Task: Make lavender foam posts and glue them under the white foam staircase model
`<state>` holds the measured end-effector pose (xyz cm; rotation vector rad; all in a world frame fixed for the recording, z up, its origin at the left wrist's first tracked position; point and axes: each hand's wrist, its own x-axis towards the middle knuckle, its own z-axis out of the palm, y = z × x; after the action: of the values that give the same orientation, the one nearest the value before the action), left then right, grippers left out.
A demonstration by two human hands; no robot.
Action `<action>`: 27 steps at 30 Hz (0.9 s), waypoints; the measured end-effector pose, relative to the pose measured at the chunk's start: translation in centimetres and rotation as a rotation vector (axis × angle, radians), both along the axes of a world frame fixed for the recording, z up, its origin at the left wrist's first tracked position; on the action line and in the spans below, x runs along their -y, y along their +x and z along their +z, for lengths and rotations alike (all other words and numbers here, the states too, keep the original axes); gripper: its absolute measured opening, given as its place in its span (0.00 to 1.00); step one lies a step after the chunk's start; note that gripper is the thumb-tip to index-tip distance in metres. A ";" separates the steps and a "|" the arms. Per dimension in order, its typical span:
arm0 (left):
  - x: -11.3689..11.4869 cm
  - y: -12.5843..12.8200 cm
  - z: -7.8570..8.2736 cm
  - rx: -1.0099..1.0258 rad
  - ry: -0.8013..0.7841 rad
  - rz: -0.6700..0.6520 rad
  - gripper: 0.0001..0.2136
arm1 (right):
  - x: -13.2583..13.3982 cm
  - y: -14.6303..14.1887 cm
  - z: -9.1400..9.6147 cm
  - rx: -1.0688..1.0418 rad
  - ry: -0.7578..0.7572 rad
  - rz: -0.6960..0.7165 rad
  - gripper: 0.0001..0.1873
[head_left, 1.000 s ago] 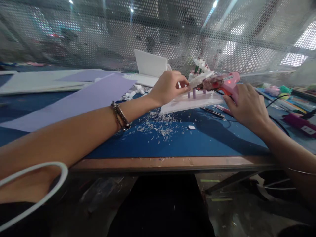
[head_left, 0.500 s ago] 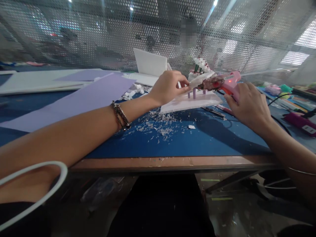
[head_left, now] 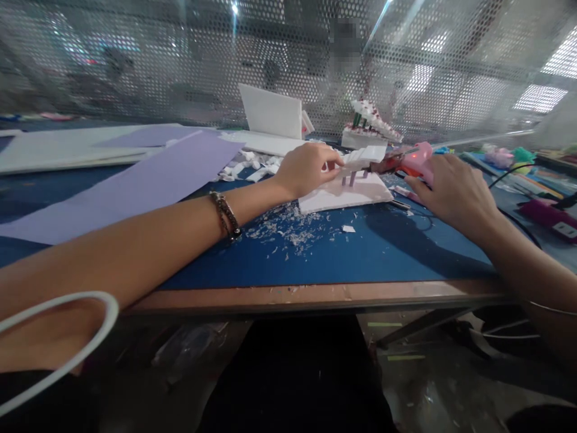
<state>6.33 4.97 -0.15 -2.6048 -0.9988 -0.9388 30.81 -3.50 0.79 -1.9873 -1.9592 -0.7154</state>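
Note:
My right hand [head_left: 457, 189] is closed around the handle of a pink hot glue gun [head_left: 417, 162], whose red light is lit. The gun's dirty nozzle points left, at the right end of a white stepped foam piece [head_left: 364, 156]. My left hand [head_left: 311, 168] pinches the left end of that piece between thumb and fingertips. Short purple posts [head_left: 352, 178] stand below it on a white foam base [head_left: 345, 195]. Whether the nozzle touches the foam I cannot tell.
Purple sheets [head_left: 180, 174] and white foam boards [head_left: 40, 150] lie at left, foam scraps [head_left: 246, 165] behind my left hand. A white-and-red model [head_left: 372, 120] stands at the back. White shavings [head_left: 293, 231] litter the blue table. A purple power strip [head_left: 547, 219] lies at right.
The stepped foam piece now shows its ridged side more clearly, and the base appears turned slightly. Both hands have moved a little, with the glue gun slightly lower and to the left.

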 end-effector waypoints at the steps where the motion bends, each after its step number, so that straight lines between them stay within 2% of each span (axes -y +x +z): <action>1: 0.1 0.0 0.0 -0.006 0.005 0.006 0.11 | 0.0 -0.1 0.0 0.004 0.002 -0.012 0.26; 11: 0.5 -0.1 -0.1 -0.053 -0.073 0.046 0.14 | -0.4 0.3 -0.3 -0.012 0.036 0.016 0.23; 23: 0.7 0.1 -0.1 -0.044 -0.033 0.042 0.15 | -0.5 1.1 -0.1 -0.006 -0.030 0.080 0.23; 27: 0.6 0.0 -0.1 -0.049 -0.032 0.041 0.14 | -0.5 1.0 0.0 -0.022 -0.058 0.055 0.24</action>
<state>6.36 4.34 -0.29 -2.6094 -1.0594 -0.8514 31.86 -2.96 0.84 -1.9568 -2.0351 -0.6279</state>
